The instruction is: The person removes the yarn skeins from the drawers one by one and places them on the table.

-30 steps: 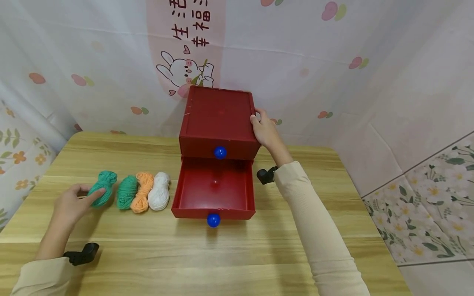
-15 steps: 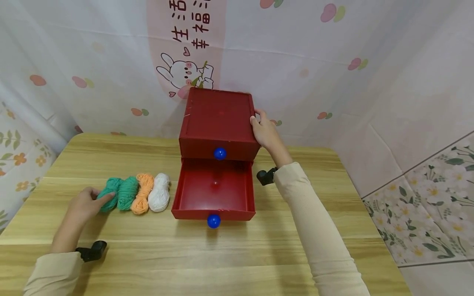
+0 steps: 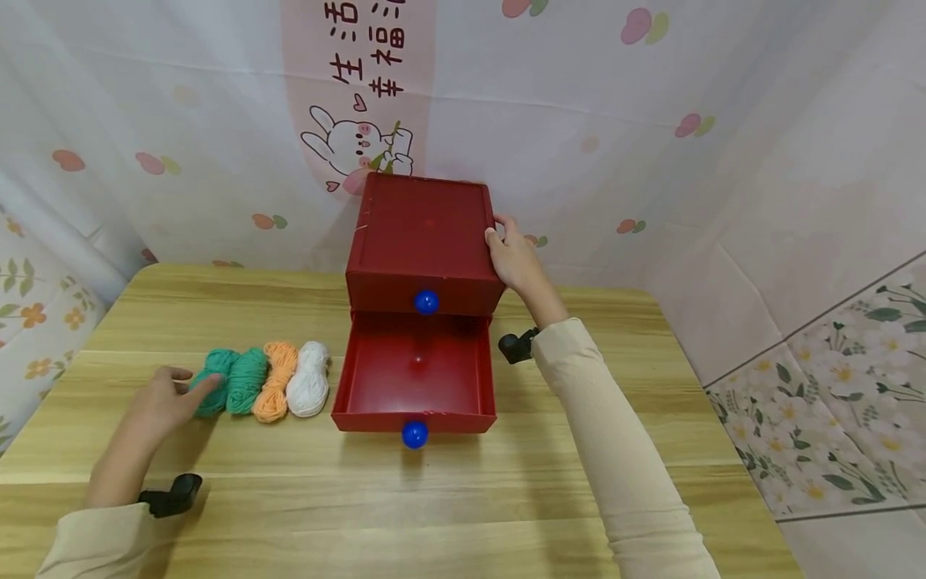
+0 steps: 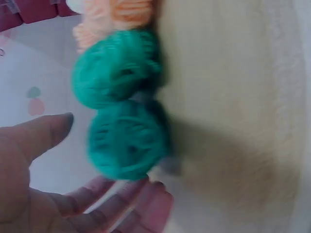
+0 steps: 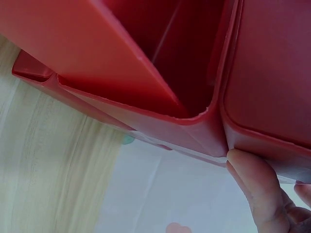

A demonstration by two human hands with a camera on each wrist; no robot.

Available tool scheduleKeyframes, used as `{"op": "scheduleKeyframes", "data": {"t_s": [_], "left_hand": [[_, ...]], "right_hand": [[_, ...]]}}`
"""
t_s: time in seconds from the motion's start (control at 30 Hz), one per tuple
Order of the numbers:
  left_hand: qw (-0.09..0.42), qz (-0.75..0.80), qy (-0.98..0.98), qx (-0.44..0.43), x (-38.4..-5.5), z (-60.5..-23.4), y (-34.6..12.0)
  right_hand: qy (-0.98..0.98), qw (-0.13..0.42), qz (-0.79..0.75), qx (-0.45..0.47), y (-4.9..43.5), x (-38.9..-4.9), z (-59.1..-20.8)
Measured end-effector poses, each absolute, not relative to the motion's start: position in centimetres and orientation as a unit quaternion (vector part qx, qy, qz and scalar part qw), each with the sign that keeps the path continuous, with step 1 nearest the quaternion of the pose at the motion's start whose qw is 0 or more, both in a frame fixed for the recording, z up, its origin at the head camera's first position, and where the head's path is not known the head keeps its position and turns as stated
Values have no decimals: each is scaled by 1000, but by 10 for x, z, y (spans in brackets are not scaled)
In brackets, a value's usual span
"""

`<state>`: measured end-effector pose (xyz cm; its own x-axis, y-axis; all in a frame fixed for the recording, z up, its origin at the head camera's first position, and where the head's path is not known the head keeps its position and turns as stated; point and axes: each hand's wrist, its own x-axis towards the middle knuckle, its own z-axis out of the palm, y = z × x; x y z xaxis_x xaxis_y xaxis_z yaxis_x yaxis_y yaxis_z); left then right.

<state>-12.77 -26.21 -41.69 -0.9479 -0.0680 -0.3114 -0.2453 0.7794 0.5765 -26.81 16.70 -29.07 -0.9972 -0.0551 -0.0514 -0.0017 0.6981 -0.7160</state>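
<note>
Four-in-a-row yarn lies left of a red drawer box. Next to the leftmost green skein (image 3: 215, 378) is my left hand (image 3: 162, 402); in the left wrist view its thumb stands apart from that green skein (image 4: 127, 141), and its fingertips are right at the yarn's lower edge. A second green skein (image 3: 247, 379), an orange skein (image 3: 276, 382) and a white skein (image 3: 309, 379) lie beside it. My right hand (image 3: 517, 256) rests against the right side of the red drawer box (image 3: 423, 225), its thumb at the top edge. The lower drawer (image 3: 415, 378) is pulled out, with nothing in it.
Blue ball knobs sit on the upper drawer (image 3: 387, 291) and the lower one. The box stands near the back of the wooden table (image 3: 304, 498), close to a printed curtain (image 3: 550, 161). Black wrist cameras show at both wrists.
My left hand has moved right, set the leftmost green skein against the other green one, and loosened from it. The right hand has stayed at the box.
</note>
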Motion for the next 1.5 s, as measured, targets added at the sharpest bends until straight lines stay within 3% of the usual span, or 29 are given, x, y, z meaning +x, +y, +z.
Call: {"op": "scheduleKeyframes", "data": {"t_s": [0.33,0.6,0.9,1.17,1.5], "left_hand": [[34,257,966,8,-95,-365,-212],[34,294,951,94,-59,-337,-142],[49,327,917,223,-44,-353,-85],[41,303,930,204,-44,-374,-63],[-20,346,917,198,-56,-393,-49]], "right_hand": [[919,30,-394,-11,166,-267,-289],[918,36,-395,-9,166,-267,-289],[918,41,-395,-6,167,-266,-289],[914,41,-403,-6,165,-267,-289],[915,37,-401,-11,166,-267,-290]]}}
